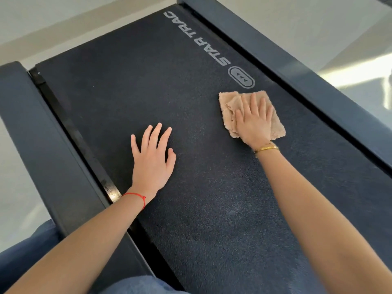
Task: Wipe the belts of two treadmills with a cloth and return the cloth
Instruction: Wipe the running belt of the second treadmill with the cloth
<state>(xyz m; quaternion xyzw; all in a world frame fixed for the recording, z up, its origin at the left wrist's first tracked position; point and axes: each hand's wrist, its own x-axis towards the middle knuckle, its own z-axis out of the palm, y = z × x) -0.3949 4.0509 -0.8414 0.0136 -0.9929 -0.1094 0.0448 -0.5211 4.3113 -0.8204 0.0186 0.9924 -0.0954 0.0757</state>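
beige cloth under flat, spread right hand | left hand spread on belt | belt runs away, upper-right

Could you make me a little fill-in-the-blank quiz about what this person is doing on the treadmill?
1. The right hand presses a tan ____ flat on the belt.
2. The left hand rests ____ on the belt, holding nothing.
3. The left wrist wears a ____ string.
4. The white lettering reads STAR ____.

Missing words: cloth; flat; red; TRAC
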